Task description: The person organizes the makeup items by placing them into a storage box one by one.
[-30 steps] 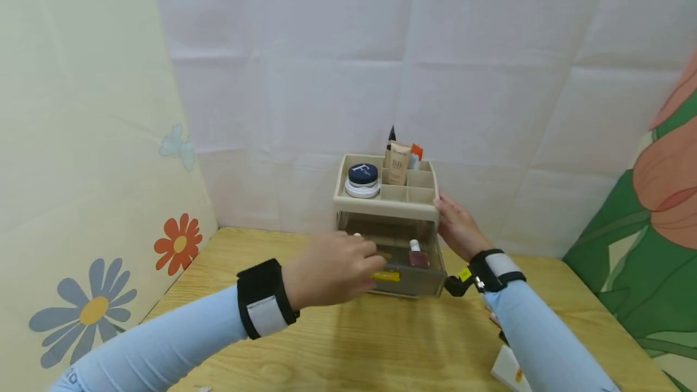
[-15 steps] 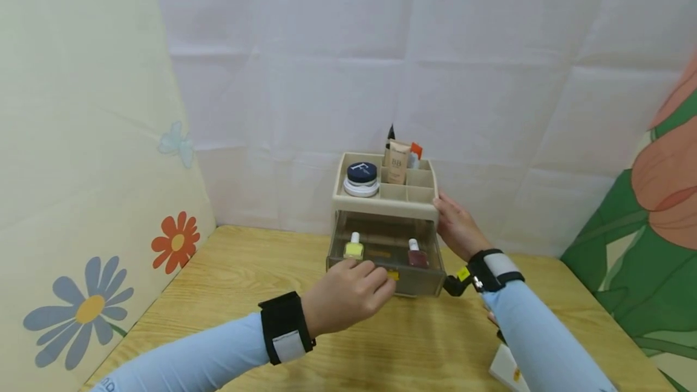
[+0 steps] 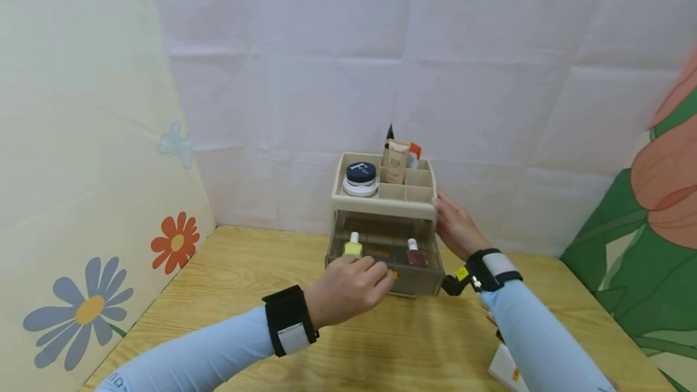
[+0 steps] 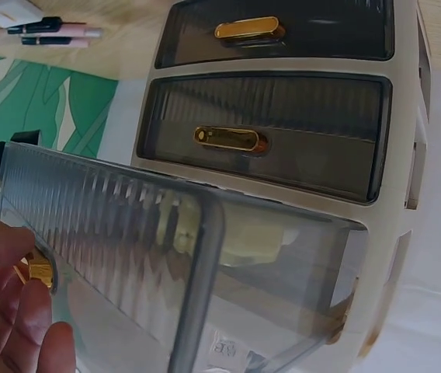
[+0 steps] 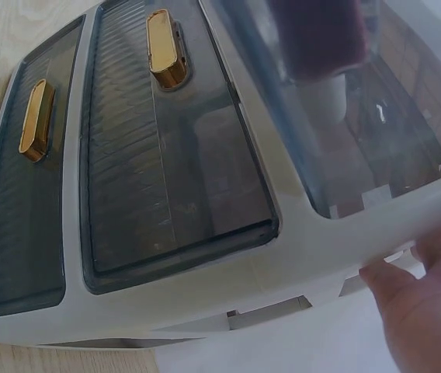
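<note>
A cream desktop organizer [image 3: 381, 204] stands by the back wall with its smoky clear top drawer [image 3: 419, 284] pulled out. My left hand [image 3: 351, 288] is at the drawer's front, thumb and fingers pinching its gold handle [image 4: 40, 270]. In the drawer stand a yellow nail polish bottle [image 3: 353, 248] and a dark red nail polish bottle [image 3: 417, 257], both with white caps. My right hand [image 3: 460, 226] rests against the organizer's right side near the top, fingertips touching the frame. The two lower drawers [image 4: 306, 167] are closed in the left wrist view.
On the organizer's top sit a dark-blue-lidded jar [image 3: 361, 172] on a white compact, a BB cream tube [image 3: 396, 162] and a black-tipped pen. A white box [image 3: 507, 368] lies at the front right, partly behind the right sleeve. Printed flower cloths stand on both sides.
My left hand has moved from over the drawer down to its front handle, uncovering the yellow nail polish bottle. The right hand stays at the organizer's side.
</note>
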`<action>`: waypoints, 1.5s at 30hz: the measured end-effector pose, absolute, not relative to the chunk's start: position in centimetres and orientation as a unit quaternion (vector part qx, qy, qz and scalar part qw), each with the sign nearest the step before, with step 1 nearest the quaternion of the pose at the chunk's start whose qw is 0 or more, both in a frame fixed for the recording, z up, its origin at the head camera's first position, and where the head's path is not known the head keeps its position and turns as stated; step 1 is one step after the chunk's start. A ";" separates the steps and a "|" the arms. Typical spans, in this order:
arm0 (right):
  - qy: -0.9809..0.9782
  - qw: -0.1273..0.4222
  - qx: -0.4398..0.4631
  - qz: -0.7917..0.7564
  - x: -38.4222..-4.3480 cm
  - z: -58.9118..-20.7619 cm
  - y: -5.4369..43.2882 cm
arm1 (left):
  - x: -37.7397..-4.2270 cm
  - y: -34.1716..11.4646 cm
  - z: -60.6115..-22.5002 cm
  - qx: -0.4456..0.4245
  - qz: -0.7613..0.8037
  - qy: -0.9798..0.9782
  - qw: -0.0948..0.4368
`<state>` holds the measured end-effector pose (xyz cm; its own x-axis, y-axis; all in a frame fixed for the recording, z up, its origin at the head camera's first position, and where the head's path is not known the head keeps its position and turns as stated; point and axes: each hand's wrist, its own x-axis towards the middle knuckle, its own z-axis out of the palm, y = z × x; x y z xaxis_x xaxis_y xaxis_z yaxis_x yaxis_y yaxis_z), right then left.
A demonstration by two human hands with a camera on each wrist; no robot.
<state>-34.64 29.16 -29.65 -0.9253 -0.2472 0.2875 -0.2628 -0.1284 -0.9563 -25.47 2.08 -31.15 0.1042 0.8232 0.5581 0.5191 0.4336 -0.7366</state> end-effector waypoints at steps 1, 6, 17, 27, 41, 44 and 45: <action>-0.661 0.005 0.193 0.726 -34.6 -29.7 29.2 | -25.5 2.1 -31.1 -0.512 0.141 -0.654 0.539; -0.664 0.003 0.191 0.723 -34.7 -29.7 29.3 | -25.6 2.2 -30.8 -0.513 0.120 -0.665 0.530; -0.662 0.000 0.201 0.722 -34.7 -29.7 29.2 | -27.0 2.6 -30.3 -0.500 0.105 -0.679 0.527; -0.655 0.000 0.201 0.729 -34.7 -30.0 29.0 | -29.3 3.2 -30.2 -0.492 0.098 -0.718 0.482; -0.642 0.005 0.218 0.735 -34.6 -30.0 29.2 | -32.2 4.3 -29.8 -0.467 0.078 -0.729 0.495; -0.640 0.005 0.217 0.737 -34.6 -29.9 29.2 | -32.7 4.5 -29.8 -0.459 0.083 -0.741 0.483; -0.640 0.005 0.218 0.737 -34.6 -30.0 29.2 | -32.9 4.6 -29.8 -0.458 0.081 -0.745 0.479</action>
<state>-34.64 29.20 -29.96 -0.9047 -0.2724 0.3275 -0.2860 -0.1813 -0.9409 -32.93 4.58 -29.77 -0.1226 0.7590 0.6395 0.6047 0.5681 -0.5583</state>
